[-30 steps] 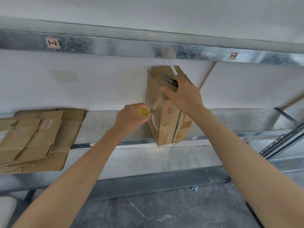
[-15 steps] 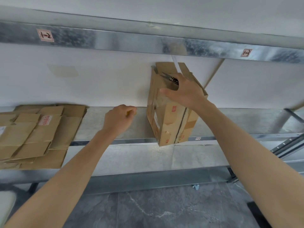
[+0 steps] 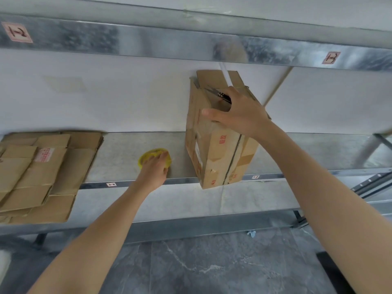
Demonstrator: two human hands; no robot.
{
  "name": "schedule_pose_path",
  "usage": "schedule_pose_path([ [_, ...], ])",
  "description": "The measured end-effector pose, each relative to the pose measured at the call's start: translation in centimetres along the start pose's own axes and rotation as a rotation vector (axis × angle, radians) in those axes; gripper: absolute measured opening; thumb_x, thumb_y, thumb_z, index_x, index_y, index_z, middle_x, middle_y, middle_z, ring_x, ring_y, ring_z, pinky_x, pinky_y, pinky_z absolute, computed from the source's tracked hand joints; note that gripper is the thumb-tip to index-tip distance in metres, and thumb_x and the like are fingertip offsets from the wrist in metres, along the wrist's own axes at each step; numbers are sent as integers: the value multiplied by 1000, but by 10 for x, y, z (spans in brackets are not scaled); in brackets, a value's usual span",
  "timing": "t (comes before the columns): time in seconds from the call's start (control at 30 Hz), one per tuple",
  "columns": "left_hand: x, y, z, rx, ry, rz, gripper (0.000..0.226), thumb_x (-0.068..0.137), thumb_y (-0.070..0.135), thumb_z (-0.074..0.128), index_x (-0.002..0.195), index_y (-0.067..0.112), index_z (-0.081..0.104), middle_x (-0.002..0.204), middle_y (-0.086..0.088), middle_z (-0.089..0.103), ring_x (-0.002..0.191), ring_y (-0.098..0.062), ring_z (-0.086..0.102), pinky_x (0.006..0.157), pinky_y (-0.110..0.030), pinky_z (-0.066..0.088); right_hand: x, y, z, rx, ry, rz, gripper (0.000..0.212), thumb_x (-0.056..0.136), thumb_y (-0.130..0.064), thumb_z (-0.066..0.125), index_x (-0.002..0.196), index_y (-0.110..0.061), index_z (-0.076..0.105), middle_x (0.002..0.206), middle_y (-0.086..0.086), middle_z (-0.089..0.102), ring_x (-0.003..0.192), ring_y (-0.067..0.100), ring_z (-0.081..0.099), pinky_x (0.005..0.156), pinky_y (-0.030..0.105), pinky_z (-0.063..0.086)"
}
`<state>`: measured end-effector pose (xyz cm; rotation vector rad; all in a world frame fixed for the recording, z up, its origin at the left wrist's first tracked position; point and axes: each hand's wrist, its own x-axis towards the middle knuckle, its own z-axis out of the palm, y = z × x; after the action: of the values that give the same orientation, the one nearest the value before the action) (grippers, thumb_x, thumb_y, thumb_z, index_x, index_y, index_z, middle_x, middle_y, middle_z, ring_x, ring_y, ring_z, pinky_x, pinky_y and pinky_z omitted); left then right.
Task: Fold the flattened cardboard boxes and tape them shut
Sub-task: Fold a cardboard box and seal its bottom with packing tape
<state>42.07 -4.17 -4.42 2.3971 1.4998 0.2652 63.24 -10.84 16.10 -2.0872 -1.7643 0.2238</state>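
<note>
On the grey speckled metal shelf [image 3: 118, 160], one tall brown corrugated cardboard box [image 3: 214, 153] stands upright, its bottom corner poking over the front edge. The right hand [image 3: 241, 115] grips its top, thumb on the front face, fingers curled over the upper edge with small metal snips [image 3: 216, 94] tucked beneath them. Left of the box, well apart, the left hand [image 3: 153, 170] holds one round yellow translucent tape roll [image 3: 146, 158] lying on the shelf, fingers curved over it. Far left sits one stack of flattened brown cardboard boxes [image 3: 42, 172].
</note>
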Motion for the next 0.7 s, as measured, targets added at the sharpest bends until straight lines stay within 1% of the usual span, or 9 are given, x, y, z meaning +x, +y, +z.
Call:
schedule_pose_path([
  [0.17,6,-3,21,75,-78,-23,56,91,10,51,144,10,35,145,-9,42,120,-40,42,101,-42,33,4,5,-1,11,-10,-19,71,77,-72,53,130,-26,43,111,-9,55,98,16,52,76,31,36],
  [0.3,16,-6,18,87,-128,-75,52,93,30,48,142,18,39,152,-6,30,133,-37,32,110,-43,25,5,9,-3,29,-31,-52,64,79,-71,52,123,-25,46,108,-8,58,96,16,55,71,31,38],
  [0.37,14,15,-4,-177,3,-138,46,91,41,44,129,17,55,141,-10,46,129,-31,40,108,-41,28,6,10,-4,39,-36,-65,60,82,-69,49,121,-24,47,104,-6,58,93,16,56,66,30,37],
  [0.4,10,31,-22,-399,108,-166,44,90,44,42,115,14,63,122,-10,58,114,-27,51,100,-38,35,6,11,-5,45,-37,-67,60,83,-69,47,122,-24,47,104,-6,59,93,17,56,66,30,37],
  [0.43,4,48,-41,-644,190,-194,42,91,45,40,99,13,66,104,-7,62,100,-22,55,92,-34,37,6,11,-6,52,-40,-69,60,84,-69,45,124,-25,47,105,-6,59,95,17,56,67,30,37],
  [0.47,-2,66,-60,-867,213,-220,42,95,46,38,91,16,67,100,-2,62,97,-17,56,89,-32,35,6,12,-6,61,-44,-70,58,85,-69,44,125,-26,47,107,-6,60,97,17,56,70,31,37],
  [0.5,-9,80,-76,-1031,188,-227,45,98,46,33,89,20,68,106,1,64,102,-12,56,92,-33,32,6,12,-7,69,-48,-71,56,86,-68,43,124,-27,48,108,-6,60,98,18,56,73,32,38],
  [0.6,-30,109,-101,-1248,104,-149,48,96,53,33,85,23,69,112,8,68,110,-5,57,99,-36,29,5,12,-9,81,-69,-86,53,87,-67,41,122,-29,49,109,-6,61,99,18,56,79,33,39],
  [0.7,-38,124,-106,-1267,152,-150,28,84,42,59,87,17,70,101,8,71,99,1,61,84,-22,40,3,13,-11,89,-103,-102,52,88,-66,41,121,-27,50,107,-5,62,97,17,57,80,33,42],
])
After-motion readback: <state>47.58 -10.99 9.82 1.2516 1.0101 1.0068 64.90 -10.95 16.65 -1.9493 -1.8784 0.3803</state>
